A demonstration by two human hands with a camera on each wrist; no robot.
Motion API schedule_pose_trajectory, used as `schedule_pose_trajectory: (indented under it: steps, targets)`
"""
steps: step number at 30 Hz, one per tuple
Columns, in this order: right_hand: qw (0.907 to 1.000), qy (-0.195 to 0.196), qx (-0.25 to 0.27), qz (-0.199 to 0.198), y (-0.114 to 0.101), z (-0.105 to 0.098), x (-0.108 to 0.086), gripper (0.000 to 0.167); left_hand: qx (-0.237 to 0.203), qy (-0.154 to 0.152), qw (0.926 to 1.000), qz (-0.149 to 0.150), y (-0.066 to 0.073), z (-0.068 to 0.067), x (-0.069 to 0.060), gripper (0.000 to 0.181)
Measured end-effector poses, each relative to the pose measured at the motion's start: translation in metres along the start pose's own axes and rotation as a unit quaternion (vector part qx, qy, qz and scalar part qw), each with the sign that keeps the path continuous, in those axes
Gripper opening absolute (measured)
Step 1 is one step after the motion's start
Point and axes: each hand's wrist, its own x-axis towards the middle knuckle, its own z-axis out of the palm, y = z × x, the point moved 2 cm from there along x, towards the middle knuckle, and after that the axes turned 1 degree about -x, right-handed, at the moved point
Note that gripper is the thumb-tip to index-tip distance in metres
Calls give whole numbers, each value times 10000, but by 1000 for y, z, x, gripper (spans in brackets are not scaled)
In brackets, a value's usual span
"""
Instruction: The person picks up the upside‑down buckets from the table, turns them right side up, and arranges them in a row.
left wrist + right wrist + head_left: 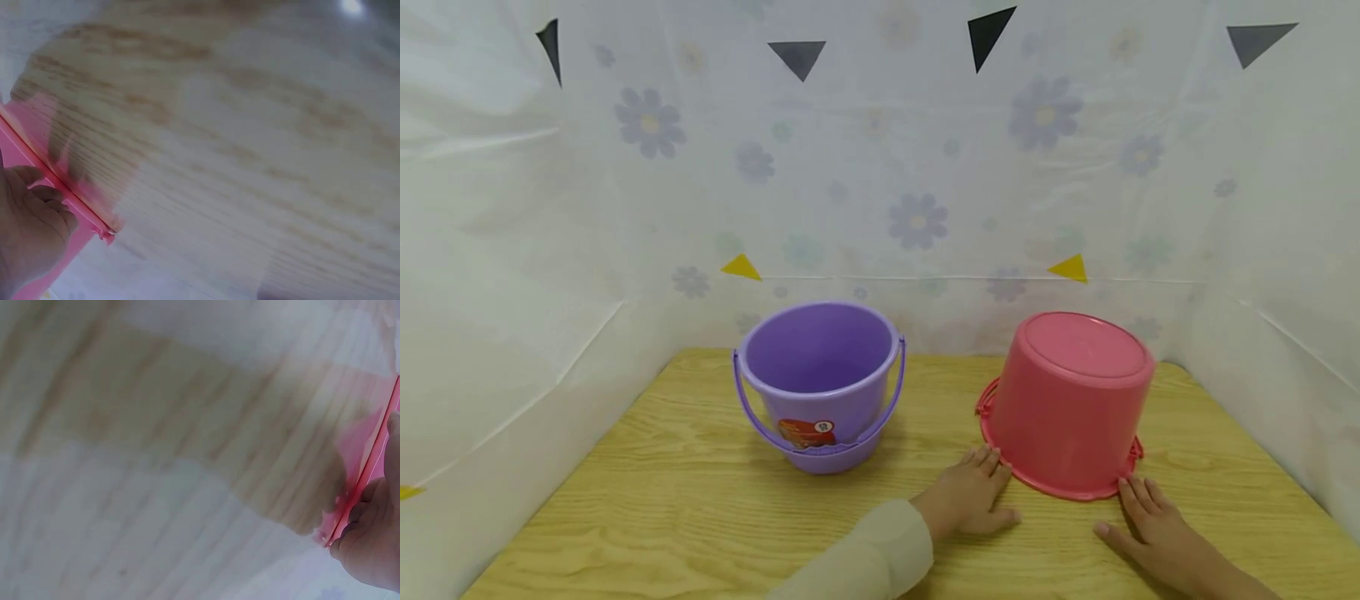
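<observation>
A pink bucket [1067, 417] stands upside down on the right part of the table, its base facing up and its handle lying by the rim. My left hand [970, 492] touches the near left of that rim with extended fingers, thumb apart. At the near right of the rim, the fingertips of my right hand [1161, 533] touch it, also with straight fingers. Both wrist views show a hand against the pink rim, the left hand [34, 219] and the right hand [372, 531]. Left of it, a purple bucket [820, 408] stands upright, its handle hanging down in front.
The wood-grain table [685, 500] is enclosed by pale sheets on the left, back and right. The back sheet [850, 167] has a flower print. Black, grey and yellow triangles are stuck on the sheets. A red label [805, 432] is on the purple bucket.
</observation>
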Motion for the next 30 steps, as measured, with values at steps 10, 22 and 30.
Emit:
schedule_pose_trajectory:
  steps: [10, 22, 30]
  targets:
    - [9991, 339, 185, -156, 7, 2, 9, 81, -40, -11, 10000, -29, -2, 1, -4, 67]
    - [9897, 1090, -429, -824, 5, 5, 17, 94, -21, 129, 9999, 33, -5, 4, -14, 66]
    - [9804, 1482, -633, -1137, 15, 6, 25, 102, 125, 275, 9995, 76, -3, 5, -24, 66]
